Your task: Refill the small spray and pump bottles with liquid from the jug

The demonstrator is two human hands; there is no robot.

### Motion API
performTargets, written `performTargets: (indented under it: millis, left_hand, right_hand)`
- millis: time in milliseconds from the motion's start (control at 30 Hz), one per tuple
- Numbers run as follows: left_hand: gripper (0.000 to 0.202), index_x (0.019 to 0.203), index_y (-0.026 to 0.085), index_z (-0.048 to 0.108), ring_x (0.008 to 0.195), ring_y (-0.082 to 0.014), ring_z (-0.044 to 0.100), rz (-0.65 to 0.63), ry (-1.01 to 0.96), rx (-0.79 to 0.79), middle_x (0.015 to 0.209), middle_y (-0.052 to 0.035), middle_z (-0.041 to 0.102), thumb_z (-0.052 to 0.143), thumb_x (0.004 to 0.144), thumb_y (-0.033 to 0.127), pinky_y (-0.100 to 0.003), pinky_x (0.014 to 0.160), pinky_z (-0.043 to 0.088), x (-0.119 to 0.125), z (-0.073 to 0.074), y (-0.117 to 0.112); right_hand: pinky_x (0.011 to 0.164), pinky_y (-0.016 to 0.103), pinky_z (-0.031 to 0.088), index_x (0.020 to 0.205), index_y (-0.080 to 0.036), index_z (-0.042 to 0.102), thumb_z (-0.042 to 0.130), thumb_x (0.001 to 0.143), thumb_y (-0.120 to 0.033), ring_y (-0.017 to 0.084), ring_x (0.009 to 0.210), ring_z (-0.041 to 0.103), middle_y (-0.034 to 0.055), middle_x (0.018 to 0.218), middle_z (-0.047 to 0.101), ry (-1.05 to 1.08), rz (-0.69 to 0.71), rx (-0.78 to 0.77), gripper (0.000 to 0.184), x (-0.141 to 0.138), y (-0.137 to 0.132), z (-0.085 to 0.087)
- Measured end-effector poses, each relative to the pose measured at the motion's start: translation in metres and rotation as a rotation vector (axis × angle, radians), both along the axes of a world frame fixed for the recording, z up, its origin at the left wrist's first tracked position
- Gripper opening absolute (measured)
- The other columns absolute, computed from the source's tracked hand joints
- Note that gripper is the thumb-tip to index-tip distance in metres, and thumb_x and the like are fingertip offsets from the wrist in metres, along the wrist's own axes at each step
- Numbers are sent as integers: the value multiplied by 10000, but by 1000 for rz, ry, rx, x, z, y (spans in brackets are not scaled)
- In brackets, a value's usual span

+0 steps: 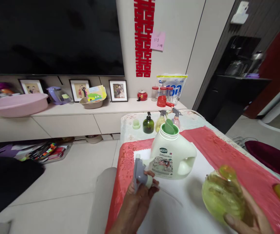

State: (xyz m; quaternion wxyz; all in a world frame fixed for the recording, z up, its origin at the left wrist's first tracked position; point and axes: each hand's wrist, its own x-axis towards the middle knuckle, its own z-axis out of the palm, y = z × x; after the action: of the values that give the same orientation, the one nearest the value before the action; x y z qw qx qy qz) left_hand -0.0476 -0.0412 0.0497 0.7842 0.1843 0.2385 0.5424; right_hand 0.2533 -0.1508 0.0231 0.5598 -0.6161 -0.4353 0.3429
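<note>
Left hand (pixel 136 203) closed around a grey spray head (pixel 141 172) above the counter's (pixel 227 152) near edge; right hand (pixel 249 214) cupping a tilted yellow-green bottle (pixel 221 193) toward the near right corner. A white detergent jug (pixel 172 156) stands just behind.

A jug (pixel 171 156) stands mid-desk (pixel 227 152) on a sheet (pixel 176 201). Before it, toward the left edge, the left hand (pixel 136 201) holds a spray head (pixel 141 172). Toward the near right corner, the right hand (pixel 249 217) holds a round bottle (pixel 222 195). Behind the jug, along the far edge, stand left to right a cap (pixel 136 123), a pump bottle (pixel 148 123) and two spray bottles (pixel 161 123).
</note>
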Motion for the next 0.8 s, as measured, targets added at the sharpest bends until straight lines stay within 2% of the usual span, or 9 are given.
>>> performTargets:
  millis: [67, 133, 233, 333, 400, 533, 667, 800]
  left_hand:
    - [368, 964, 229, 748, 851, -185, 698, -26, 51, 12, 1032, -39, 698, 923, 689, 399, -353, 812, 567, 10, -17, -6]
    - [362, 940, 233, 757, 847, -184, 697, -53, 84, 22, 1016, -40, 695, 938, 666, 386, -348, 802, 551, 17, -31, -11]
    - [380, 904, 234, 759, 812, -179, 704, -73, 120, 13, 978, -34, 702, 964, 622, 383, -333, 767, 538, 23, -46, -11]
    - [411, 886, 222, 756, 769, -167, 703, -89, 141, -4, 948, -36, 715, 981, 585, 388, -315, 728, 531, 25, -52, -7]
    - [420, 888, 212, 750, 768, -173, 708, -130, 121, -19, 937, -41, 721, 984, 582, 379, -313, 720, 528, 24, -51, -4]
    - [397, 910, 201, 739, 770, -191, 714, -228, 51, -33, 930, -54, 721, 953, 636, 392, -331, 722, 525, 21, -47, -2]
    - [389, 908, 208, 739, 773, -190, 716, -268, 21, -23, 913, -42, 720, 973, 608, 287, -321, 713, 519, 22, -51, -2]
    - [366, 943, 220, 754, 781, -184, 727, -288, -32, -10, 940, -37, 726, 959, 644, 272, -312, 713, 518, 22, -61, 0]
  right_hand:
    - [935, 392, 632, 1582, -314, 361, 828, 696, -513, 394, 1316, 525, 64, 1515, 456, -155, -67, 87, 1021, 8, 19, 31]
    - [933, 349, 630, 1567, -343, 378, 825, 730, -512, 361, 1298, 555, 55, 1492, 486, -315, -58, 126, 964, 12, 39, 67]
    - [843, 287, 635, 1546, -313, 429, 807, 758, -550, 328, 1213, 618, 83, 1434, 540, -604, -48, 226, 906, 11, 68, 114]
    - [899, 381, 606, 1532, -324, 448, 753, 786, -638, 316, 1150, 637, 75, 1390, 570, -898, -44, 287, 865, 6, 92, 147]
    - [931, 412, 569, 1546, -318, 425, 700, 831, -660, 300, 1129, 634, 75, 1383, 570, -1049, -10, 376, 838, 0, 105, 161]
    - [951, 342, 515, 1561, -252, 395, 636, 932, -542, 251, 1188, 591, 90, 1413, 531, -1230, 108, 521, 734, -12, 123, 181]
    - [981, 340, 478, 1549, -217, 404, 600, 950, -478, 241, 1228, 560, 96, 1408, 524, -1347, 179, 551, 682, -15, 135, 194]
    - [976, 355, 475, 1547, -191, 392, 543, 986, -447, 244, 1243, 534, 119, 1411, 508, -1485, 240, 572, 635, -16, 141, 209]
